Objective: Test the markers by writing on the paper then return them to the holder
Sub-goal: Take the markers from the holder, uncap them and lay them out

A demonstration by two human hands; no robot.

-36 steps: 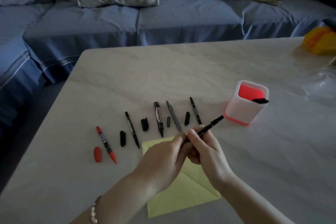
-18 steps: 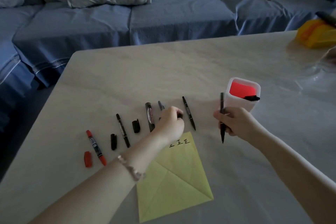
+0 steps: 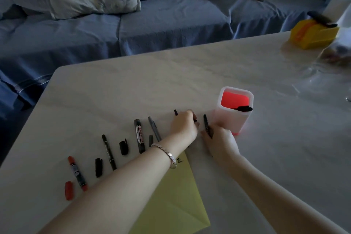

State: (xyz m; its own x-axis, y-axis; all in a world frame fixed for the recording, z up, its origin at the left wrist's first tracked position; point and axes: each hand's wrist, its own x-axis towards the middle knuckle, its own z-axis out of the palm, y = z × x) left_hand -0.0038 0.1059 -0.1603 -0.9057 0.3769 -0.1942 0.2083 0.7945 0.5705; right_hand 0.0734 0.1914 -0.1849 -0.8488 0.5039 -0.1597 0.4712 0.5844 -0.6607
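My right hand [image 3: 221, 141] grips an uncapped black marker [image 3: 206, 122] held upright, just left of the white holder [image 3: 220, 118] with a red inside. One black marker [image 3: 244, 108] lies in the holder. My left hand [image 3: 185, 126] rests on the table beside the right one, fingers pinched on a small black cap [image 3: 194, 119]. It covers most of a thin black marker [image 3: 175, 112]. The yellow paper [image 3: 171, 205], with some writing on its top corner, lies under my left forearm.
A row lies left of my hands: grey pen [image 3: 154, 129], thick black marker [image 3: 139, 136], thin black marker [image 3: 109, 152], red marker [image 3: 77, 174], loose black caps [image 3: 123, 147] and a red cap [image 3: 68, 190]. A yellow box [image 3: 313, 34] stands far right. A blue sofa [image 3: 161, 24] lies behind the table.
My hands came apart, then my left hand reached into the marker row and pinched a cap. My right hand carried the marker toward the holder; both hands are now close together.
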